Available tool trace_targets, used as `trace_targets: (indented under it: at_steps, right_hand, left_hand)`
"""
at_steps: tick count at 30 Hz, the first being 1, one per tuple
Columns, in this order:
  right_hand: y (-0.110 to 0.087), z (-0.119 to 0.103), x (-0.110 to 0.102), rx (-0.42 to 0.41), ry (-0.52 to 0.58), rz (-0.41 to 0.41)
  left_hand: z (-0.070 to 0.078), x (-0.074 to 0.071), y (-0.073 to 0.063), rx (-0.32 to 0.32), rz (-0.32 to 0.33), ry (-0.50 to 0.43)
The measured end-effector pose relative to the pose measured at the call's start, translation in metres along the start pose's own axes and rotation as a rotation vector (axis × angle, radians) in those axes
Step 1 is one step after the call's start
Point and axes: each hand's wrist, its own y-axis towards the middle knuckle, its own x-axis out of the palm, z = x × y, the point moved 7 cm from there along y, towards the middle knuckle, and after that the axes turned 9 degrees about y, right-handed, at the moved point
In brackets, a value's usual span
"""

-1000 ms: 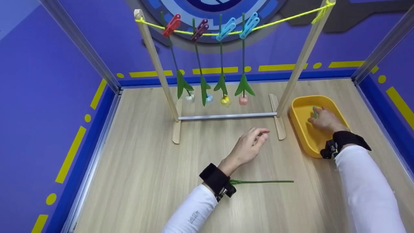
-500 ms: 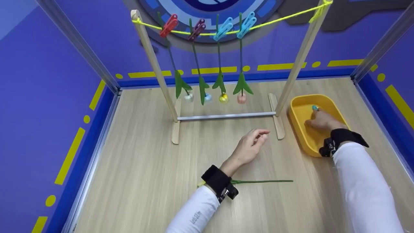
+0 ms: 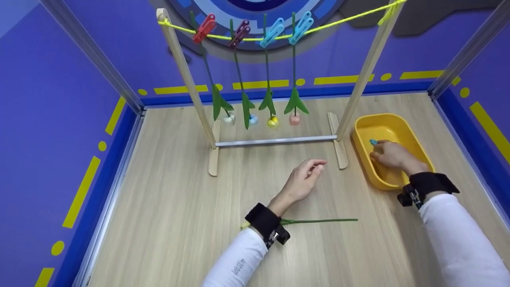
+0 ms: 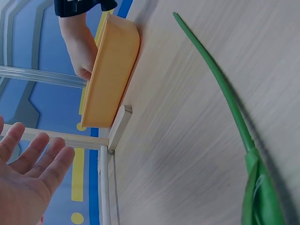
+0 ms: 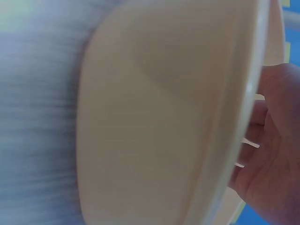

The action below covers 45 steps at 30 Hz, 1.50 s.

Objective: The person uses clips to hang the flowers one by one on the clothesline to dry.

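My right hand (image 3: 394,154) is down inside the yellow plastic tub (image 3: 384,127), its thumb and fingers pinching a light blue clothespin (image 3: 373,142). In the right wrist view the tub wall (image 5: 145,117) hides the fingertips and the clothespin. My left hand (image 3: 301,181) hovers over the table with relaxed fingers, holding nothing; the left wrist view shows its palm and spread fingers. Beneath the left wrist lies an artificial flower with a green stem (image 3: 322,220), its pale yellow head (image 3: 244,225) partly covered by the arm.
A wooden stand (image 3: 185,75) carries a yellow string (image 3: 338,24). Red (image 3: 204,28), dark red (image 3: 240,34) and two light blue clothespins (image 3: 301,28) clip upside-down artificial tulips (image 3: 295,118) to it. A metal bar (image 3: 275,141) joins the feet. Blue-purple panels enclose the table.
My right hand has shifted left and toward me within the tub, and the light blue clothespin has moved with it. My left hand stays nearly still. The head view has shifted slightly.
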Motion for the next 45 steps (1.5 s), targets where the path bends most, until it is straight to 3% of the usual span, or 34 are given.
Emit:
trace_targets:
  at_steps: [3, 6, 11, 17, 21, 25, 29, 33, 39, 42, 45]
  right_hand:
    - [-0.005, -0.011, 0.002, -0.081, -0.057, 0.03]
    - [-0.009, -0.016, 0.001, -0.108, -0.059, 0.072]
    - [-0.006, -0.011, -0.007, -0.029, 0.013, 0.128]
    - [0.004, -0.001, -0.005, 0.076, -0.014, 0.08]
    - [0.006, 0.001, -0.002, 0.101, 0.01, 0.088]
    - [0.005, 0.002, 0.002, 0.112, 0.053, 0.097]
    - [-0.001, 0.006, 0.0, 0.157, 0.124, 0.132]
    - [-0.015, 0.004, -0.012, 0.164, 0.173, 0.294]
    - [-0.04, -0.03, -0.031, -0.012, 0.201, 0.654]
    - [-0.051, -0.051, -0.032, -0.091, 0.234, 0.762]
    - [-0.058, -0.07, -0.029, -0.165, 0.259, 0.812]
  left_hand:
    - [-0.004, -0.001, 0.0, -0.006, 0.005, 0.003]
    - [-0.006, -0.002, -0.001, -0.014, 0.003, -0.002]
    - [-0.007, -0.001, -0.002, -0.019, -0.002, -0.013]
    - [-0.009, -0.001, -0.001, -0.023, -0.002, -0.04]
    - [-0.017, 0.0, 0.0, -0.113, -0.045, -0.108]
    - [-0.027, 0.004, 0.0, -0.252, -0.098, -0.272]
    - [-0.032, 0.005, 0.001, -0.313, -0.121, -0.364]
    - [-0.037, 0.004, 0.0, -0.344, -0.14, -0.412]
    - [-0.045, 0.004, 0.0, -0.413, -0.171, -0.498]
    - [-0.046, 0.001, 0.001, -0.44, -0.176, -0.525]
    - [-0.046, -0.003, 0.001, -0.444, -0.168, -0.546]
